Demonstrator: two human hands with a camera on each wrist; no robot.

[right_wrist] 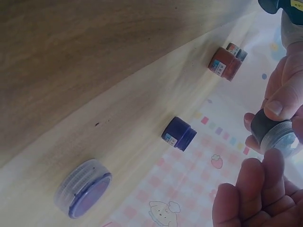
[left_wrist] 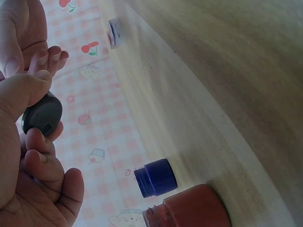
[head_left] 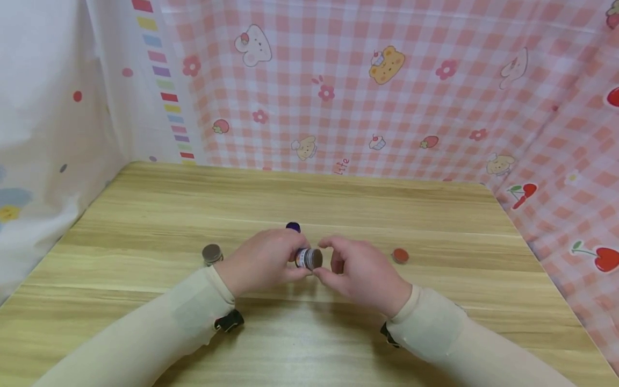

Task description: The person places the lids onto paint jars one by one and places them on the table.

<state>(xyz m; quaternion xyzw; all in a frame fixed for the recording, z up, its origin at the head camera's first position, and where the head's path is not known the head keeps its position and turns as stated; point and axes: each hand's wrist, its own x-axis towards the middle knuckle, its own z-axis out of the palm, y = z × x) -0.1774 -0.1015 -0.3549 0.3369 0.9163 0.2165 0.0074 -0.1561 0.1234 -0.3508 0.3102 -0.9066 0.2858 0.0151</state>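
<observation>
A: Item one, with hands?
B: Dark jar (head_left: 308, 259), one, tipped on its side above the surface (head_left: 300, 344), on the near side of the purple jar (head_left: 293, 226). Left hand (head_left: 268, 258): pinching its body between thumb and fingers. Right hand (head_left: 367, 266): thumb and fingers curved apart about the ridged end; contact there is uncertain from these angles.
A: Handling note?
B: In my judgement: grip the body firmly, clear of the ridges; set the right fingertips evenly round the rim, square to the jar; keep it nearer upright, lest contents run.
A: Other stock?
B: Brown-red jar (right_wrist: 225, 65), left of the purple jar. Loose clear-walled lid (right_wrist: 84, 188), right of the purple jar.
A: Markings?
B: Purple and brown-red jars: pale printed labels, too small to read. Dark jar: white-and-orange label, illegible. Brands: none readable. Backdrop cloth (head_left: 290, 80), beyond the purple jar: "life", in red letters.
</observation>
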